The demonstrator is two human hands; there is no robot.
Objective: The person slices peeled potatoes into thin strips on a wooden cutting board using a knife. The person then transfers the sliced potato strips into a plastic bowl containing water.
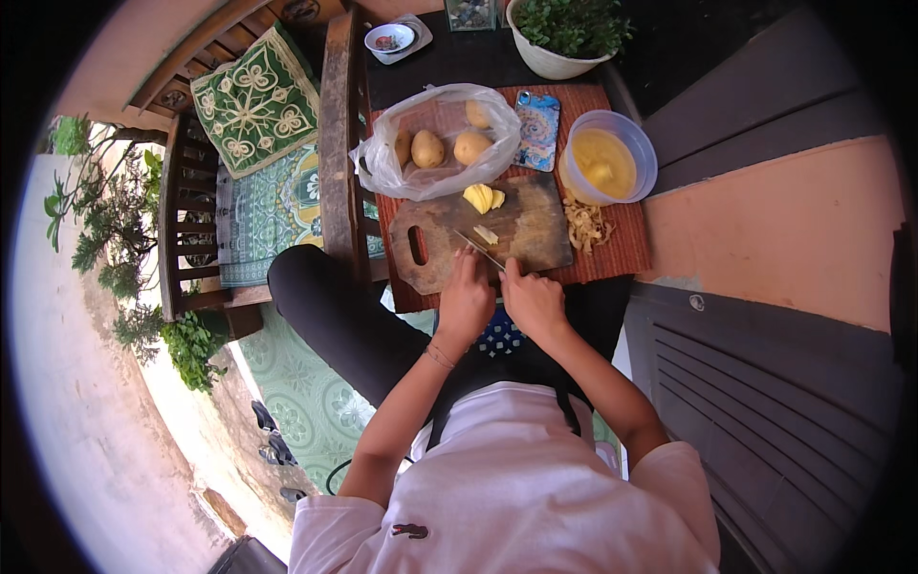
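Note:
My right hand is closed around the handle of a knife, whose blade points up and to the left over a wooden cutting board. My left hand is at the board's near edge, its fingertips beside the blade; whether they touch it is unclear. Just beyond the blade lies a small pale piece of cut potato. A stack of yellow potato slices sits near the board's far edge. Behind the board, an open clear plastic bag holds several unpeeled potatoes.
Right of the board are potato peelings and a plastic tub with peeled potato in liquid. A phone in a blue patterned case lies on the red woven mat. A potted plant and a small white dish stand behind.

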